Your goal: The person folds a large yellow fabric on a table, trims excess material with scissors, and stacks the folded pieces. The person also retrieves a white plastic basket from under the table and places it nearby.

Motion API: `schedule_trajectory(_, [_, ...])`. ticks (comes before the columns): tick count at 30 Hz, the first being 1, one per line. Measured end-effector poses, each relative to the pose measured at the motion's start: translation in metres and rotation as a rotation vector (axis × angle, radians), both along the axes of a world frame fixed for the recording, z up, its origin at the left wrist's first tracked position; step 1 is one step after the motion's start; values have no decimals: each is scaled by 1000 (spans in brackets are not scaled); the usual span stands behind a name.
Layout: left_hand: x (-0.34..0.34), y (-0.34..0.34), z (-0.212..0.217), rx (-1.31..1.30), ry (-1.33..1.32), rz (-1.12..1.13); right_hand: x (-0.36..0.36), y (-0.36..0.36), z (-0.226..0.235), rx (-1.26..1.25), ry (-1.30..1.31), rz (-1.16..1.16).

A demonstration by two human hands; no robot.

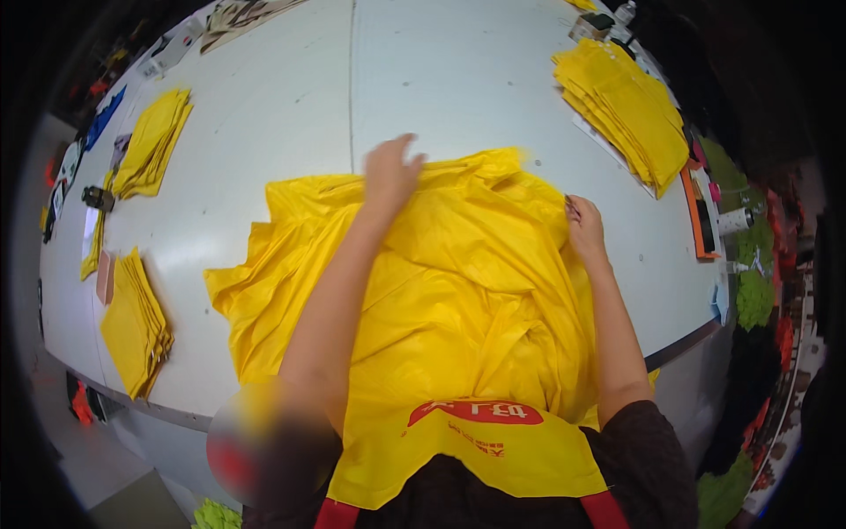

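Note:
A large heap of thin, glossy yellow fabric (441,264) lies creased in front of me. Its folded layers step out along the left side. My left hand (394,172) is over the far edge of the heap, slightly blurred, with the thumb and fingers apart. Whether it touches the cloth I cannot tell. At the right edge of the heap, my right hand (586,227) is closed, with something small and dark at its fingertips that is too small to name. I wear a yellow apron (476,441) with red straps, which meets the near side of the heap.
The heap rests on a wide white table (264,115). Stacks of folded yellow cloth lie at the far right (621,110), the far left (154,145) and the near left (135,326). An orange-edged box (701,216) and a white thread cone (734,220) are at the right edge.

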State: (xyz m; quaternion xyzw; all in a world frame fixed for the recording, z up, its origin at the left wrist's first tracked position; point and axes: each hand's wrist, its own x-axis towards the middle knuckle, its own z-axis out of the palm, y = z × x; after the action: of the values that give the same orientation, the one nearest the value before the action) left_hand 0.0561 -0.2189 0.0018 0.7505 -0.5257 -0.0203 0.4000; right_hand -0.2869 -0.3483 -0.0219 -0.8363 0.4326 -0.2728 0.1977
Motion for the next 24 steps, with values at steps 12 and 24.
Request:
schedule_trajectory(12, [-40, -30, 0, 59, 346, -332, -23, -13, -60, 270, -717, -332])
schedule_trajectory(24, [-70, 78, 47, -422, 148, -198, -36, 24, -5, 257, -667, -122])
